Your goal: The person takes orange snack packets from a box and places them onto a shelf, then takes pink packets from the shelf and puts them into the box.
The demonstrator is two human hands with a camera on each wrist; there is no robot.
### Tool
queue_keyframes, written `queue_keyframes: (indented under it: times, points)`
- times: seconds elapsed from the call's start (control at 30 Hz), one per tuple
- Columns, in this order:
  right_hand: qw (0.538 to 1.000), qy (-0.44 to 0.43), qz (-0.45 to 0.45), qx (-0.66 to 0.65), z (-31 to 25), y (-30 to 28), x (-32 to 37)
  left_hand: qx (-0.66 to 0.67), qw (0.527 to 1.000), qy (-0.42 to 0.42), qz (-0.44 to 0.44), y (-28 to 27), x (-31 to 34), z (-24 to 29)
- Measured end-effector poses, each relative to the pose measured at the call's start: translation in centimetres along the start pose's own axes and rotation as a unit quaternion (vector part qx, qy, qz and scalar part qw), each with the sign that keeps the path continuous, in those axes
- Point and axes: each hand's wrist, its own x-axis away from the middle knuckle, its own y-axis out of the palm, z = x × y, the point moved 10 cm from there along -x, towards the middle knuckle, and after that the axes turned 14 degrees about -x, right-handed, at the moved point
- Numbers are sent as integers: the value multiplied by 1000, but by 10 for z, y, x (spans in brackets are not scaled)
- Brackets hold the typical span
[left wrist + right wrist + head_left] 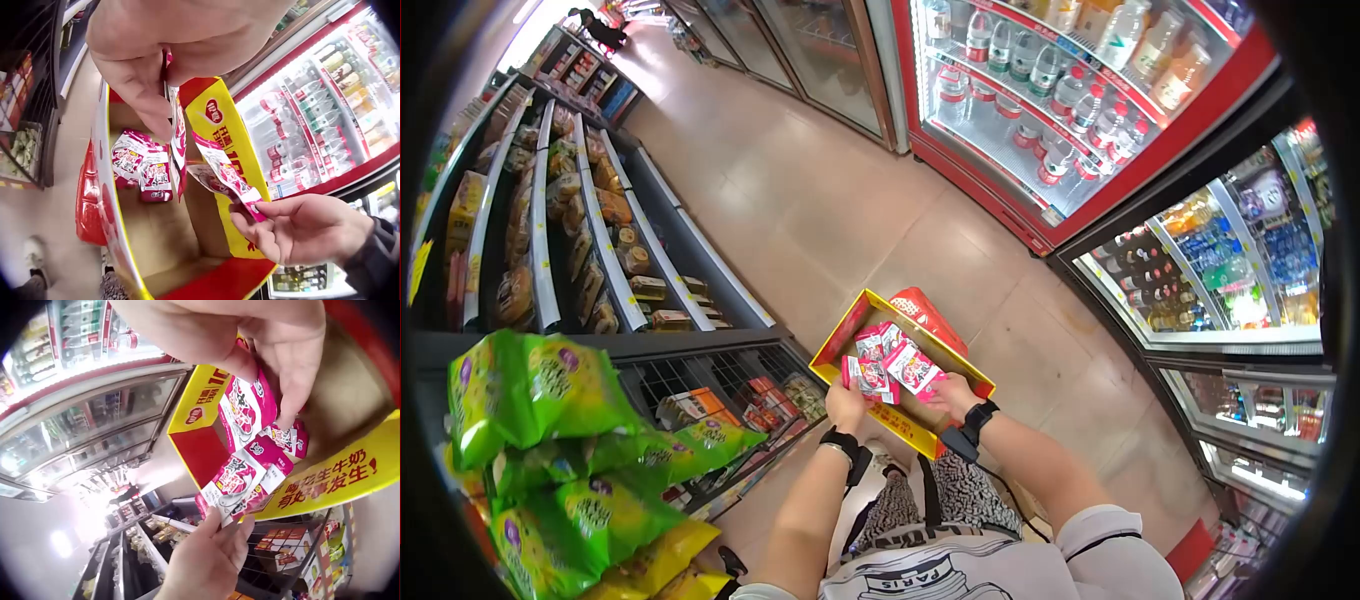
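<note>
An open yellow and red cardboard box (973, 372) stands in front of the person's body, with plain brown inner walls. The left hand (847, 408) pinches a pink and white snack packet (866, 377) over the box's left side. Opposite it, the right hand (953, 397) grips another pink and white packet (915, 368) by its edge. In the left wrist view, the packet (178, 140) under the left hand is seen edge-on, while the right hand's packet (226, 170) tilts toward the fridge side. More such packets (155, 175) lie on the box floor.
A red bag (930, 318) lies against the box's far side. Green snack bags (550, 390) are piled at the near left, below shelves (590, 220) of packaged bread. Drinks fridges (1040, 110) line the right, and tiled floor (800, 200) stretches ahead.
</note>
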Motion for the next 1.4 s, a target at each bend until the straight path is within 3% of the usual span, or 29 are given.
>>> queue_keyframes:
  times: [0.03,0.1,0.17,0.27,0.4,0.57,0.67,0.7,0.77,0.83,0.9,0.97,1.03,1.1,1.17,1.37,1.4]
  points:
    - [999,-5,20,31,-1,-1,-15,31,997,-56,-36,6,0,0]
    - [999,8,37,26,4,1,-42,35,996,-65,-39,28,-20,-10]
    - [998,23,52,21,10,6,-64,121,983,-126,-62,34,-24,-6]
    - [999,24,31,26,19,17,-98,234,958,-140,-89,72,-52,-27]
    - [996,16,60,60,25,16,-136,269,936,-187,-130,91,-60,-38]
    - [995,40,41,84,20,18,-160,310,926,-159,-149,88,-46,-31]
    - [993,54,57,86,28,8,-166,349,925,-91,-122,71,-27,-15]
    - [990,42,81,106,24,5,-160,352,924,-90,-118,72,-19,-23]
    - [985,46,79,143,22,8,-139,266,962,53,-40,54,-8,-19]
    - [973,60,-27,221,36,14,-129,260,963,54,-36,31,18,-11]
    - [981,80,-67,165,39,21,-92,318,944,0,-92,29,42,-21]
    - [971,128,-121,160,37,34,-46,331,941,27,-67,5,62,-25]
    - [964,121,-151,182,29,44,-9,315,943,13,-110,-15,87,-29]
    - [959,88,-179,203,14,52,24,311,946,49,-81,-40,100,-44]
    - [956,57,-178,227,-2,57,54,279,951,97,-92,-63,119,-55]
    - [936,-38,-169,306,-26,87,103,188,979,84,6,-140,173,-114]
    - [930,-45,-181,316,-20,98,110,152,980,122,41,-147,178,-125]
